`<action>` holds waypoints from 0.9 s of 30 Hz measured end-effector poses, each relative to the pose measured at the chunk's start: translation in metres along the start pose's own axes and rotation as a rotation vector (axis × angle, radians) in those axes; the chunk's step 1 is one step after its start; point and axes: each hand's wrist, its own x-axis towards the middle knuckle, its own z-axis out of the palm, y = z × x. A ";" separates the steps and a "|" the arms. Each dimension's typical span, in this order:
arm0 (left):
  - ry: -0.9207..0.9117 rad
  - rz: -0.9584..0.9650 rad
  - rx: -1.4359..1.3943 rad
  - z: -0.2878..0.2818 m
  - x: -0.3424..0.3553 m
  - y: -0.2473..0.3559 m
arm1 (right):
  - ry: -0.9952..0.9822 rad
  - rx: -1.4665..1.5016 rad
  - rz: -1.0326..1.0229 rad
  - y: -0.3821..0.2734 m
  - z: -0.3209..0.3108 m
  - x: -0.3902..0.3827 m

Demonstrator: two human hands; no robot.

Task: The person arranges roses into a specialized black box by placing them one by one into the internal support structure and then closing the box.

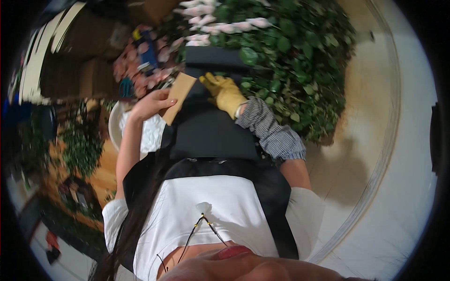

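Observation:
My bare left hand [153,105] is closed on a flat tan rectangular piece [180,96], which looks like cardboard, pinched between thumb and fingers and held tilted. My right hand [227,95] wears a yellow glove, with a striped sleeve cover [269,124] on the forearm. Its fingers are stretched out and apart, close to the far end of the tan piece, and nothing shows in them. Below both hands lies my black apron [213,133]. To the right of the glove is a large pile of leafy green stems [300,70].
Pale pink-and-white bundled heads [234,25] lie in rows at the far side. Loose pink petals [129,65] are scattered left of them, around teal-handled scissors [125,87] and a blue object [147,54]. A white round container [115,126] stands beside my left forearm; cardboard boxes [93,75] are farther left.

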 end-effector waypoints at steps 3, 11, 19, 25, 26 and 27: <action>0.197 0.038 0.194 -0.001 0.067 -0.050 | 0.098 -0.021 -0.003 -0.013 -0.003 0.016; 0.542 0.286 1.015 0.041 0.093 -0.030 | -0.321 0.059 0.156 -0.011 -0.030 0.014; -0.565 0.100 0.717 0.103 0.020 0.032 | -0.283 0.007 0.147 -0.014 0.012 0.013; -0.237 0.322 1.134 0.126 0.015 0.025 | -0.215 -0.009 0.144 -0.009 0.014 0.012; 0.011 0.294 1.186 0.129 0.016 0.040 | -0.185 0.002 0.148 -0.008 0.015 0.012; 0.168 0.369 1.392 0.126 0.026 0.047 | -0.162 0.020 0.167 -0.008 0.016 0.013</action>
